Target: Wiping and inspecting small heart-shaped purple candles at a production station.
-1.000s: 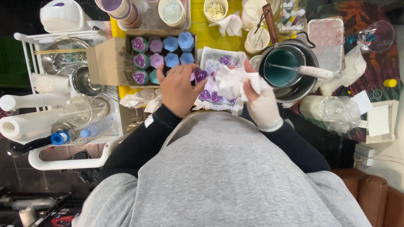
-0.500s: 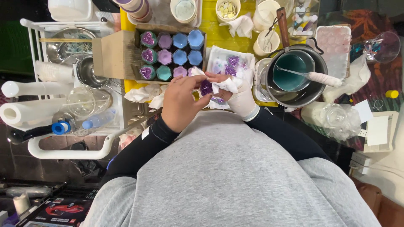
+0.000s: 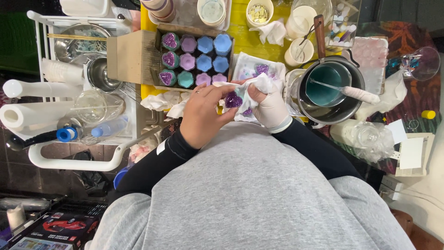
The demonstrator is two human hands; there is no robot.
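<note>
table: yellow top (image 3: 245, 41), crowded, sits past your grey lap
rack: white wire rack (image 3: 46, 88) off your left arm, holds steel bowls, glass jars, a paper roll (image 3: 27, 115)
pot: dark pot (image 3: 330, 88) just right of your right hand, teal liquid inside, white-handled stirrer lying across it
box: cardboard box (image 3: 138, 55) ahead of your left hand, rows of small moulded pieces in it, purple glitter, lilac, blue, teal
tray: white tray (image 3: 245, 67) behind your hands, more purple pieces on it, partly blocked by the cloth
cups: small pale cups (image 3: 259, 11) at the far edge, one with yellowish chips
left hand: your left hand (image 3: 203, 115), bare, fingers pinched on the purple piece (image 3: 233, 99)
right hand: your right hand (image 3: 270, 109), white glove, curled around a white cloth (image 3: 259, 85) pressed to the piece
piece: purple glitter, held between both hands over the table's near edge
</note>
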